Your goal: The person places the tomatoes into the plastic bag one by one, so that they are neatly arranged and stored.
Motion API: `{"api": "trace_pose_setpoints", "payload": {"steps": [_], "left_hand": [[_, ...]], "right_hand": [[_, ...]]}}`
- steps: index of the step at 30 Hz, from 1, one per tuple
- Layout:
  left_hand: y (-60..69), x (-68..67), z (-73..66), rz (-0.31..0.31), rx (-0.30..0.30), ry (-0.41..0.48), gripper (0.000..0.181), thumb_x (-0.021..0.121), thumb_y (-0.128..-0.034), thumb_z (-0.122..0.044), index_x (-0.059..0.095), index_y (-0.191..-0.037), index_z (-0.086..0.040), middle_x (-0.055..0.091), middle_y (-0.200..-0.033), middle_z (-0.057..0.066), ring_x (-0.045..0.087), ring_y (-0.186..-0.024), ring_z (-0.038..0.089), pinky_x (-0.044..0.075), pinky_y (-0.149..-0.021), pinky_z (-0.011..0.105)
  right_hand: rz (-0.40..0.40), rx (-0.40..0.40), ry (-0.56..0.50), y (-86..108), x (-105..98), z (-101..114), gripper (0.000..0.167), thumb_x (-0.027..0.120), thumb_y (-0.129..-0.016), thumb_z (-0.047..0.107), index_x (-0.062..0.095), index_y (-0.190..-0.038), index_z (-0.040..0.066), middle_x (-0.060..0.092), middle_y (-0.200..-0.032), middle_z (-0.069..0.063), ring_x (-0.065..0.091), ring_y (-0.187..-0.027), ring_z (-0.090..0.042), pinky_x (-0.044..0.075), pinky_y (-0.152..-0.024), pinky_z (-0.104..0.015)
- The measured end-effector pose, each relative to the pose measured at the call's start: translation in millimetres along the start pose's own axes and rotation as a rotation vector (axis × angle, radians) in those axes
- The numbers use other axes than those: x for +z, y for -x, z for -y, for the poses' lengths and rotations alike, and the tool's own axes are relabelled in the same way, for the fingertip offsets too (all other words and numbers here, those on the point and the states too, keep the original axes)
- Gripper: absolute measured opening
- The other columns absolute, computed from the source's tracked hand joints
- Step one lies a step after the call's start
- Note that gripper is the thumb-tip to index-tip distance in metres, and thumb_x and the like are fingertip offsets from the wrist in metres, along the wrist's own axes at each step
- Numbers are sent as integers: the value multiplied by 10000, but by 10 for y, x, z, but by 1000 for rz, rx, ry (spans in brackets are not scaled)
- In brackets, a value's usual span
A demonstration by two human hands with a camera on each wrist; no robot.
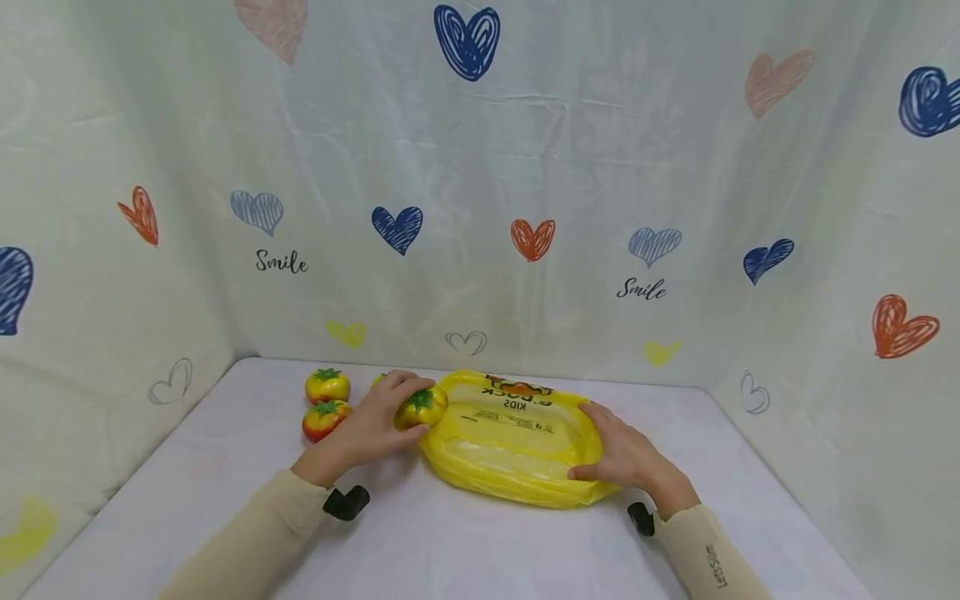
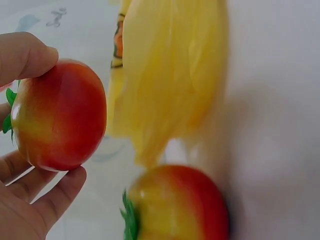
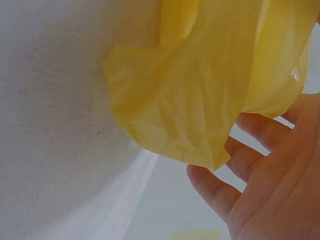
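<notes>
My left hand (image 1: 372, 423) holds a red and yellow tomato (image 1: 426, 407) with a green leafy top, thumb on one side and fingers on the other. The tomato is at the left edge of a yellow plastic bag (image 1: 487, 458), which lies on the table with its rim spread in an oval. At the bag's right end, my right hand (image 1: 633, 454) touches the plastic with fairly straight fingers (image 3: 215, 190). Two more tomatoes, one yellower (image 1: 327, 386) and one redder (image 1: 321, 422), sit left of my left hand. Another is mostly hidden behind that hand.
The white table (image 1: 465, 550) runs back to a pale curtain (image 1: 465, 150) printed with hearts and words. Curtain also hangs along both sides. Dark cameras are strapped at both wrists, near the beige sleeves (image 1: 247, 525).
</notes>
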State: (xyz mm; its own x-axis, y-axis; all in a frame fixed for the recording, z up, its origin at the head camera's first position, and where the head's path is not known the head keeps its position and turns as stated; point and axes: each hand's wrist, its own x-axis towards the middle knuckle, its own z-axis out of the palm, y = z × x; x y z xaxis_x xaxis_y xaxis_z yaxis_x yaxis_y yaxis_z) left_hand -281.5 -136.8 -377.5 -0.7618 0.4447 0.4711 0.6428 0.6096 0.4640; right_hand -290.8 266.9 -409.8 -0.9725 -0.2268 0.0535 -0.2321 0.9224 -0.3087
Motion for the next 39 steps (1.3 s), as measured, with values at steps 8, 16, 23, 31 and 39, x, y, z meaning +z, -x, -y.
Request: {"api": "trace_pose_setpoints", "payload": {"steps": [8, 16, 23, 31, 39], "left_hand": [[-168, 129, -123, 45, 9, 6, 562, 754, -806, -230, 536, -1321, -175, 455, -1257, 27, 487, -1089, 186, 488, -930, 376], [-310, 235, -206, 88, 24, 29, 588, 761, -802, -226, 527, -1340, -176, 452, -1299, 40, 482, -1122, 199, 476, -947, 395], [-402, 325, -256, 120, 37, 33, 575, 751, -805, -221, 533, -1335, -179, 458, -1290, 44, 476, -1113, 194, 471, -949, 380], [-507, 389, -337, 183, 58, 68, 549, 738, -808, -197, 543, -1321, -191, 454, -1339, 39, 474, -1139, 189, 457, -970, 352], [-651, 462, -383, 231, 52, 70, 550, 742, -800, -218, 535, -1310, -227, 464, -1324, -28, 472, -1124, 154, 449, -966, 346]], "right_hand": [[3, 11, -4, -1, 9, -4, 1117, 790, -608, 612, 274, -1500, 181, 267, -1542, -104, 323, -1357, -354, 316, -1042, -589], [1, 15, 5, 8, 0, -15, 1120, 794, -613, 596, 260, -1503, 175, 267, -1541, -107, 325, -1355, -354, 311, -1046, -588], [2, 13, 1, 1, 9, -14, 1122, 793, -611, 604, 260, -1504, 184, 265, -1543, -104, 320, -1359, -351, 310, -1048, -585], [6, 14, 9, -12, 19, -12, 1117, 791, -616, 604, 257, -1505, 188, 262, -1545, -100, 326, -1356, -350, 317, -1045, -584], [11, 3, 18, -7, 5, -21, 1127, 785, -619, 618, 253, -1506, 170, 259, -1544, -117, 326, -1354, -366, 319, -1041, -588]]}}
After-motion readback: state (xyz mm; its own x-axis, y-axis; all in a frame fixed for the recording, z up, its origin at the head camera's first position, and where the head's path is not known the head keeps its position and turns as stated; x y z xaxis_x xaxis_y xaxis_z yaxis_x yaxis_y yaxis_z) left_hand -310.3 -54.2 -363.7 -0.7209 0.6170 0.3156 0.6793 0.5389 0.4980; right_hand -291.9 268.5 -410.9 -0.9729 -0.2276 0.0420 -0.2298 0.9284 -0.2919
